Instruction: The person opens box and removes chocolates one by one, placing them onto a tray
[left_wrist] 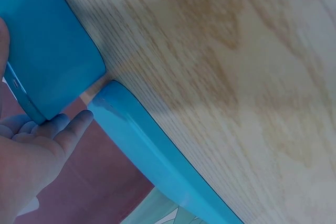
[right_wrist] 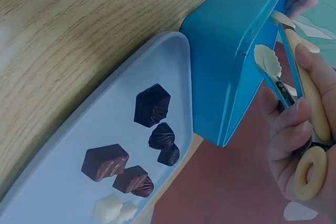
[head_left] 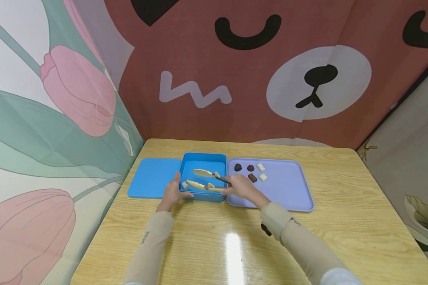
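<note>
At the front left corner of the open blue box (head_left: 207,196), my left hand (head_left: 172,192) grips the wall, its thumb along the front and its fingers at the left side. My right hand (head_left: 243,187) holds cream-tipped tongs (head_left: 196,185), reaching over the box from the right. The tongs' two tips are spread apart with nothing seen between them. A small white chocolate (head_left: 184,185) lies inside the box by the left front corner, close to the nearer tip. Dark chocolates (right_wrist: 152,105), brown chocolates (right_wrist: 105,162) and white chocolates (right_wrist: 108,208) sit on the lilac tray (head_left: 285,190).
Left of the box, the flat blue lid (head_left: 153,178) lies on the wooden table (head_left: 199,237). The tray stands right beside the box's right wall. Behind the table's far edge hangs a printed cloth (head_left: 249,122) with a bear face.
</note>
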`<action>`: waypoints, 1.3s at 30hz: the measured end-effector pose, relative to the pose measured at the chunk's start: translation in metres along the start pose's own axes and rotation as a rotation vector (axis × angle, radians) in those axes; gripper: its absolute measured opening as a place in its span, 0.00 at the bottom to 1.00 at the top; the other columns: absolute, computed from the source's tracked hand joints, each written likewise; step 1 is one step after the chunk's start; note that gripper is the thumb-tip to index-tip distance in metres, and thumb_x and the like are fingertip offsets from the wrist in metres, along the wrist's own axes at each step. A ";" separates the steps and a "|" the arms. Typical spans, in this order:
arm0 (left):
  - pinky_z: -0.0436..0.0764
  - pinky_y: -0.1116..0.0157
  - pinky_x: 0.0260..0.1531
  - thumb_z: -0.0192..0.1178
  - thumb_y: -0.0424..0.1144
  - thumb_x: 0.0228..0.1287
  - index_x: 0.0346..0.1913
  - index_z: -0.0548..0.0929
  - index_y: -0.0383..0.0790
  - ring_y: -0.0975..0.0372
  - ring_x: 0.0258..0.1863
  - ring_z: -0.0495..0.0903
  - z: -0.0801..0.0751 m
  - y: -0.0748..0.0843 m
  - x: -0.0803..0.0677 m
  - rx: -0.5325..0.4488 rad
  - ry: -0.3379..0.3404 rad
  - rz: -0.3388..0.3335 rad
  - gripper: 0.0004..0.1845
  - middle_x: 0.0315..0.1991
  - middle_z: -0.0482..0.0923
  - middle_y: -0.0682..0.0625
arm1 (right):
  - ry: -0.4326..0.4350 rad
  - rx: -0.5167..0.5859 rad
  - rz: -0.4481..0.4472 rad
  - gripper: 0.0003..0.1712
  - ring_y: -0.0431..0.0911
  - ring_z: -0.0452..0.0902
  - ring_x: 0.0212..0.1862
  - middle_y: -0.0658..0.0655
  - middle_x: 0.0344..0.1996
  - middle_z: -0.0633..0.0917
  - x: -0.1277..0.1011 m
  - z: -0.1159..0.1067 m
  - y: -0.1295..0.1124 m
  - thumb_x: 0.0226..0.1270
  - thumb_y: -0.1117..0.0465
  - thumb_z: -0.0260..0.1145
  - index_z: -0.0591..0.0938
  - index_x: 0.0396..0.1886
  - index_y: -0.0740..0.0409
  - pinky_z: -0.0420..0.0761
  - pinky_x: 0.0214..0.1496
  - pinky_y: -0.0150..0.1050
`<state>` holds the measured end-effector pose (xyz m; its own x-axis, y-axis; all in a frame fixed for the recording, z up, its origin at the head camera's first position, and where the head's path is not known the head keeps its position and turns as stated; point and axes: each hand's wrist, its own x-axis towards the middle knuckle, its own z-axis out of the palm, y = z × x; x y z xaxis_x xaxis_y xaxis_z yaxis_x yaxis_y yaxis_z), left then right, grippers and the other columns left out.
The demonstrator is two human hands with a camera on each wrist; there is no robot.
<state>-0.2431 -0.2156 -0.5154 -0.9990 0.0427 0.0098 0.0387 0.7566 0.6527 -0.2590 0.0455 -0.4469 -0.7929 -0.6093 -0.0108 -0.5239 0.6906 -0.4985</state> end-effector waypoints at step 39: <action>0.58 0.51 0.59 0.72 0.45 0.40 0.67 0.47 0.27 0.45 0.64 0.49 -0.001 0.001 -0.002 0.008 -0.009 -0.015 0.56 0.67 0.43 0.35 | -0.170 -0.097 0.067 0.15 0.41 0.58 0.16 0.48 0.11 0.65 0.033 0.006 -0.007 0.51 0.49 0.69 0.78 0.25 0.55 0.60 0.16 0.33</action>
<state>-0.2409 -0.2154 -0.5137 -0.9993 0.0369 -0.0069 0.0237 0.7622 0.6469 -0.2796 0.0183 -0.4494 -0.7675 -0.6118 -0.1916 -0.5057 0.7614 -0.4058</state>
